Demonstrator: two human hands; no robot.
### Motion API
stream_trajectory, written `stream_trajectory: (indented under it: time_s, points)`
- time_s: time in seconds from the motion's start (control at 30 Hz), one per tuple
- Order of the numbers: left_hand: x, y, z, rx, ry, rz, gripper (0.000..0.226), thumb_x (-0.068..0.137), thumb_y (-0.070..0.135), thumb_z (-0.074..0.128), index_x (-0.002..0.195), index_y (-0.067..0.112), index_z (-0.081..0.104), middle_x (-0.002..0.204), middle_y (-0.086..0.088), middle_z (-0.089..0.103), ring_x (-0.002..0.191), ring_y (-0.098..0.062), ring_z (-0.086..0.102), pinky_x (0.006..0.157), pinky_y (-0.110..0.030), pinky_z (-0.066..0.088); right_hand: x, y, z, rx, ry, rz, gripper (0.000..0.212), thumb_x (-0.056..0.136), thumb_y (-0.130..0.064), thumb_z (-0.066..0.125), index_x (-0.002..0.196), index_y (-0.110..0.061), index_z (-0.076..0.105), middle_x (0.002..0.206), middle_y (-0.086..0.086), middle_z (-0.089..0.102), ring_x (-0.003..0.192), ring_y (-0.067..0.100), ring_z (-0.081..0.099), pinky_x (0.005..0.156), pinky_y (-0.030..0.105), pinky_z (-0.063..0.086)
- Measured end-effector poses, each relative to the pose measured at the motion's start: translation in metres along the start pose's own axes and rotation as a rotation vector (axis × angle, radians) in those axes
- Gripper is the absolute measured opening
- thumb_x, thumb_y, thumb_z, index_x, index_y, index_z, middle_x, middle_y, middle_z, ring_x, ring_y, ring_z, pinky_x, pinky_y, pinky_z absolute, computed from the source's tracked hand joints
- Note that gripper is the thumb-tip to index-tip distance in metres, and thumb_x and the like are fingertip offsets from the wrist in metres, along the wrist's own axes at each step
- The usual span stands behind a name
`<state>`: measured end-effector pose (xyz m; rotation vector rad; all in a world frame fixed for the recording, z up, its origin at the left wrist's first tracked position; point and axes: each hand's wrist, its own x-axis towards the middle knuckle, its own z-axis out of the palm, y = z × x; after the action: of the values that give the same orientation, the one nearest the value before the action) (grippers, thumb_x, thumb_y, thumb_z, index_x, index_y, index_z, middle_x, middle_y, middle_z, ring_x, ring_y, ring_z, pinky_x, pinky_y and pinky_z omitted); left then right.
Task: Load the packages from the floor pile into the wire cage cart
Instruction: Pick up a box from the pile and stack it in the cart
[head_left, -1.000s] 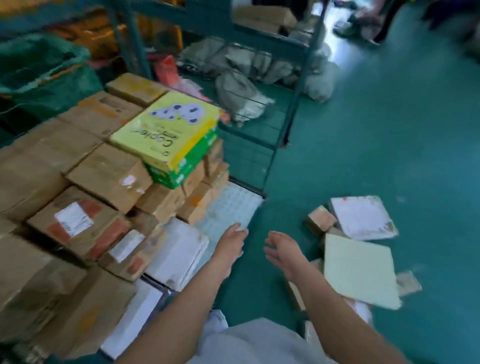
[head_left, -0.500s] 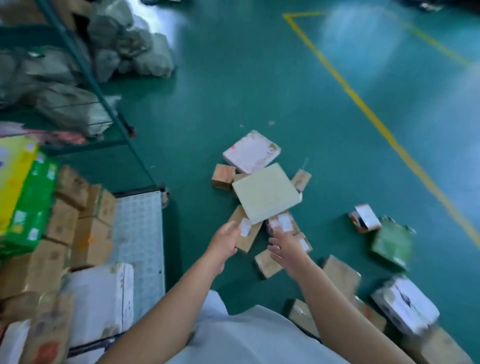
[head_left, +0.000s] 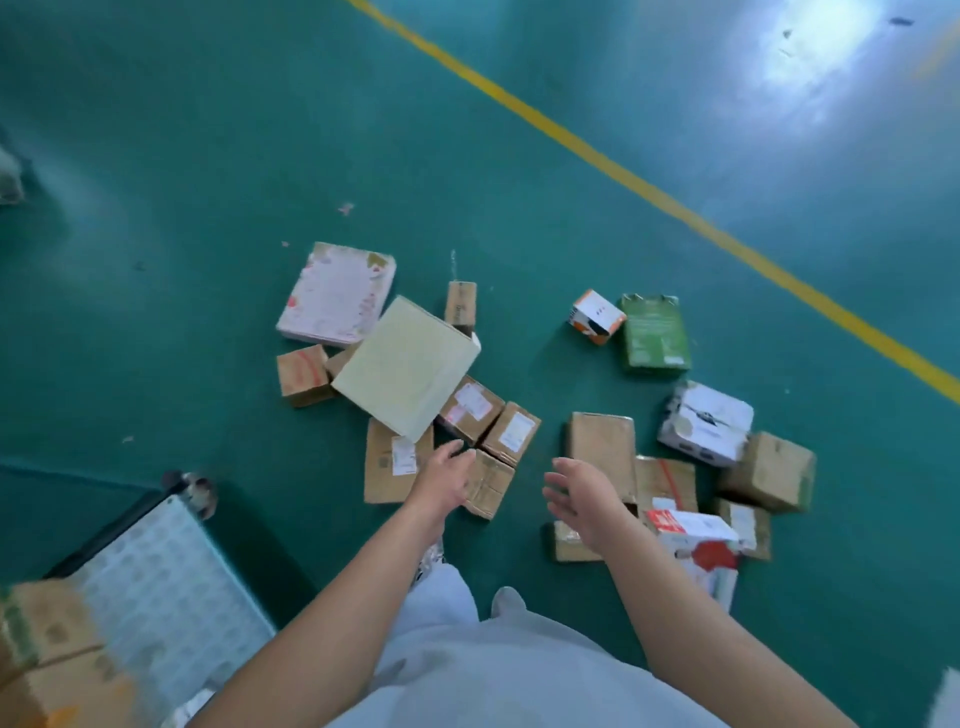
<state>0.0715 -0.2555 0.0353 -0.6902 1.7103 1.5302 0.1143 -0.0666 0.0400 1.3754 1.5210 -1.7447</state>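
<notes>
Several packages lie scattered on the green floor. A flat pale yellow box (head_left: 405, 366) rests tilted on brown cartons, with a pink-patterned white box (head_left: 335, 293) beside it. My left hand (head_left: 447, 478) hovers with relaxed fingers over a small brown carton (head_left: 488, 486), holding nothing. My right hand (head_left: 582, 496) is open, palm turned inward, above a tall brown carton (head_left: 602, 441). The cart's patterned metal floor (head_left: 161, 587) shows at bottom left, with brown boxes (head_left: 47, 649) stacked on it.
To the right lie a green package (head_left: 655, 332), a white-and-orange box (head_left: 596, 316), a white printed box (head_left: 706, 422) and a red-and-white box (head_left: 696, 545). A yellow floor line (head_left: 649, 192) runs diagonally behind. A cart wheel (head_left: 195, 488) sticks out near the pile.
My view has swung right, away from the loaded cart and down onto the floor pile. Both empty hands have come along and now hang over the cartons.
</notes>
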Motion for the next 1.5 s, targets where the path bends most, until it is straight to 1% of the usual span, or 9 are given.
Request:
stream_trajectory:
  time_s: [0.4,0.5,0.8,0.97,1.1,1.3,1.37,1.43,1.5]
  points:
    - [0.076,0.059,0.073,0.318,-0.266,-0.044,0.040,0.108,0.028,0.050,0.147,0.020,0.047,0.091,0.004,0.055,0.084,-0.013,0.055,0.082,-0.031,0.051,0.007,0.006,-0.050,0.299,0.235,0.132,0.021,0.108,-0.025,0.048,0.124,-0.013,0.056,0.116,0.007,0.063,0.099,0.019,0.062,0.093,0.034,0.053]
    - [0.078,0.053,0.110,0.427,-0.341,-0.070,0.044,0.108,0.031,0.050,0.150,0.020,0.045,0.108,0.004,0.058,0.108,-0.018,0.058,0.101,-0.038,0.049,0.005,0.023,-0.079,0.398,0.278,0.170,0.029,0.108,-0.025,0.048,0.133,-0.012,0.054,0.123,0.008,0.063,0.111,0.024,0.062,0.104,0.041,0.051]
    - [0.069,0.022,0.234,0.590,-0.382,-0.070,0.046,0.108,0.029,0.050,0.153,0.019,0.043,0.127,0.000,0.053,0.120,-0.022,0.055,0.104,-0.037,0.049,0.023,0.066,-0.187,0.573,0.275,0.198,0.037,0.106,-0.027,0.052,0.139,-0.012,0.053,0.127,0.008,0.062,0.116,0.025,0.062,0.103,0.040,0.053]
    - [0.051,-0.011,0.328,0.649,-0.332,-0.111,0.043,0.108,0.029,0.051,0.150,0.020,0.046,0.119,0.003,0.055,0.113,-0.021,0.056,0.101,-0.037,0.050,0.040,0.082,-0.294,0.646,0.296,0.209,0.026,0.106,-0.025,0.051,0.126,-0.010,0.057,0.117,0.007,0.064,0.118,0.027,0.062,0.091,0.035,0.056]
    - [0.044,-0.031,0.406,0.756,-0.357,-0.118,0.045,0.107,0.031,0.052,0.150,0.019,0.046,0.114,0.004,0.058,0.111,-0.020,0.058,0.099,-0.037,0.052,0.059,0.102,-0.366,0.699,0.328,0.226,0.020,0.106,-0.022,0.050,0.121,-0.013,0.059,0.124,0.009,0.065,0.119,0.026,0.063,0.102,0.041,0.054]
    - [0.050,-0.045,0.481,0.837,-0.367,-0.099,0.041,0.106,0.027,0.054,0.146,0.019,0.049,0.089,0.006,0.057,0.073,-0.009,0.051,0.067,-0.024,0.048,0.089,0.123,-0.420,0.759,0.305,0.253,0.029,0.107,-0.024,0.049,0.132,-0.012,0.057,0.120,0.006,0.066,0.109,0.021,0.064,0.097,0.037,0.053]
    - [0.059,-0.051,0.489,0.874,-0.369,-0.102,0.042,0.105,0.029,0.055,0.146,0.021,0.050,0.094,0.006,0.059,0.081,-0.013,0.056,0.077,-0.030,0.054,0.100,0.130,-0.424,0.769,0.279,0.265,0.033,0.107,-0.025,0.050,0.136,-0.012,0.056,0.118,0.004,0.066,0.108,0.019,0.064,0.097,0.037,0.053]
    - [0.078,-0.061,0.496,0.930,-0.355,-0.105,0.044,0.103,0.035,0.056,0.146,0.024,0.051,0.120,0.002,0.063,0.107,-0.020,0.062,0.101,-0.041,0.055,0.119,0.138,-0.426,0.776,0.247,0.302,0.035,0.107,-0.026,0.050,0.139,-0.012,0.055,0.116,0.003,0.066,0.109,0.020,0.064,0.092,0.035,0.054]
    - [0.090,-0.065,0.499,0.960,-0.362,-0.101,0.045,0.102,0.038,0.057,0.145,0.026,0.052,0.140,-0.002,0.058,0.124,-0.025,0.058,0.108,-0.045,0.049,0.128,0.142,-0.426,0.781,0.242,0.316,0.036,0.107,-0.026,0.050,0.140,-0.012,0.055,0.116,0.002,0.066,0.108,0.020,0.065,0.086,0.032,0.055]
